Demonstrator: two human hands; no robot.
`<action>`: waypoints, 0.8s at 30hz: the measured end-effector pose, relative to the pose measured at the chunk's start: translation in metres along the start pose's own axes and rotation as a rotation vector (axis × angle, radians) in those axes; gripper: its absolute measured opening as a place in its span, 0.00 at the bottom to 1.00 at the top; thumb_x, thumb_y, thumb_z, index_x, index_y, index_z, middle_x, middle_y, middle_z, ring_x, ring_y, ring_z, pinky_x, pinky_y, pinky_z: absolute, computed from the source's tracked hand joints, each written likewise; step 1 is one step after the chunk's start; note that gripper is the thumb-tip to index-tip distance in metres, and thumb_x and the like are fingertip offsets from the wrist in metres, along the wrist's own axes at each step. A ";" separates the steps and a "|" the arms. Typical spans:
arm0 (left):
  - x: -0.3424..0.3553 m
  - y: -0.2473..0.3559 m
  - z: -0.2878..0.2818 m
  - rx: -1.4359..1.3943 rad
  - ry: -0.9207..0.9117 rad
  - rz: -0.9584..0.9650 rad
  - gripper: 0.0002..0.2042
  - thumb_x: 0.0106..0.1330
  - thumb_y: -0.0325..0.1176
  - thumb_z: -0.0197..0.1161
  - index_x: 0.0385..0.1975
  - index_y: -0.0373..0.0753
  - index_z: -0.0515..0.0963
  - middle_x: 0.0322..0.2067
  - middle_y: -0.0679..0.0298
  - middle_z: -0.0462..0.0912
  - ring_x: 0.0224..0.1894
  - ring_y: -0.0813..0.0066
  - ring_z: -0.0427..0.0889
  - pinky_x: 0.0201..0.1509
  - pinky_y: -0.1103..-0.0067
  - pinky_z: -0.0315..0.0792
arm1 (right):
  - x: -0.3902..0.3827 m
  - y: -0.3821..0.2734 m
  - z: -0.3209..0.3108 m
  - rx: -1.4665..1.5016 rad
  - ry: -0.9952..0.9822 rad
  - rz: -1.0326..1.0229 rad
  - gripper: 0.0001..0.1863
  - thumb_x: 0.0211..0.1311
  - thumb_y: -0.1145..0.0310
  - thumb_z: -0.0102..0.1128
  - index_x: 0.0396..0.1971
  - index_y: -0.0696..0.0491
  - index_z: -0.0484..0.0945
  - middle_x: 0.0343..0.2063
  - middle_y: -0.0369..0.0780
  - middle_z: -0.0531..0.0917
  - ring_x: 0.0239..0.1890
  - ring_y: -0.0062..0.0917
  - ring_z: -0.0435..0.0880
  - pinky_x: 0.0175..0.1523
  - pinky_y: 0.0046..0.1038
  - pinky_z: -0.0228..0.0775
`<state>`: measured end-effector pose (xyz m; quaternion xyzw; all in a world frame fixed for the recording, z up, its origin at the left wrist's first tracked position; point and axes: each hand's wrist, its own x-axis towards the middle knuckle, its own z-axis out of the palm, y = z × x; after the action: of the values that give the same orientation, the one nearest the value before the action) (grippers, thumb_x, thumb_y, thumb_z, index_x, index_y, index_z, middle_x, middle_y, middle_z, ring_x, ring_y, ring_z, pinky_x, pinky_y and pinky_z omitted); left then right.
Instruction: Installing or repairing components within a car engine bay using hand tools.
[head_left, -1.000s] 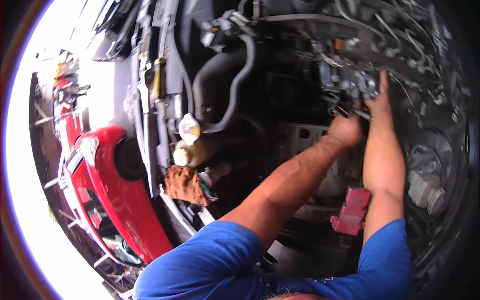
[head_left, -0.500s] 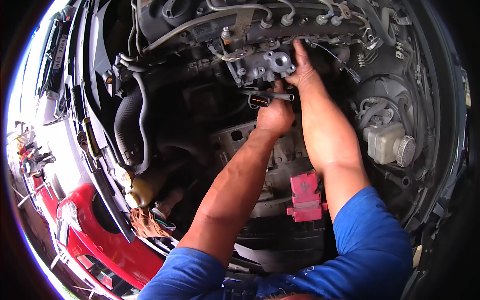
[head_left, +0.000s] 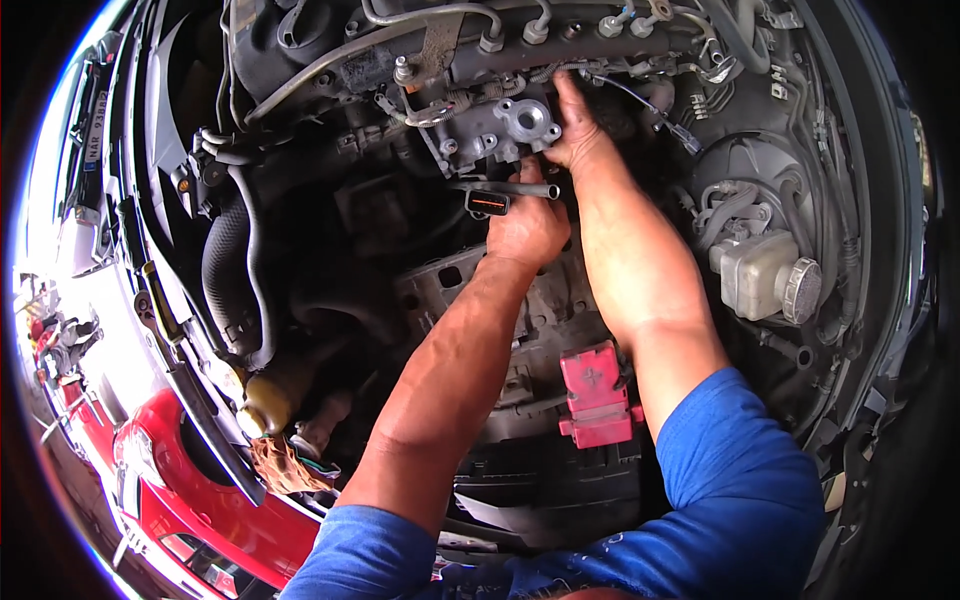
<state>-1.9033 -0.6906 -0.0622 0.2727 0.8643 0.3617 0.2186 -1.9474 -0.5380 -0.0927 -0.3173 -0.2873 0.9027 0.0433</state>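
In the engine bay, a grey cast-metal housing [head_left: 480, 140] with a round flanged opening sits just below the fuel rail. My right hand [head_left: 580, 135] wraps its right end, thumb stretched upward and the other fingers hidden behind it. Below the housing, my left hand [head_left: 528, 225] is closed, its fingertips reaching up to the lower edge; what they hold, if anything, is hidden. A thin metal pipe [head_left: 525, 189] and a black rectangular connector [head_left: 487, 203] lie in front of the left hand's knuckles.
Metal lines run along the fuel rail [head_left: 580, 50] above. A loose wire plug [head_left: 685, 138] hangs right of my right hand. A fluid reservoir [head_left: 750, 275] stands at right, a red plastic cover [head_left: 597, 390] between my forearms. A ribbed hose [head_left: 228, 260] runs at left, near a ratchet [head_left: 158, 318].
The whole view has shifted so that the engine parts appear further left. Both hands keep their places at the housing, with little visible change in their grip.
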 end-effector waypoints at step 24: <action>-0.001 -0.003 0.004 -0.053 0.044 -0.046 0.31 0.57 0.32 0.57 0.63 0.30 0.61 0.47 0.42 0.75 0.48 0.43 0.77 0.52 0.59 0.73 | -0.001 0.005 -0.003 0.078 -0.082 0.003 0.37 0.55 0.35 0.60 0.54 0.49 0.75 0.50 0.41 0.81 0.52 0.37 0.78 0.60 0.44 0.67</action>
<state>-1.9008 -0.6908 -0.0669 0.2389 0.8652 0.3852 0.2147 -1.9446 -0.5409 -0.0966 -0.2784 -0.2529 0.9256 0.0425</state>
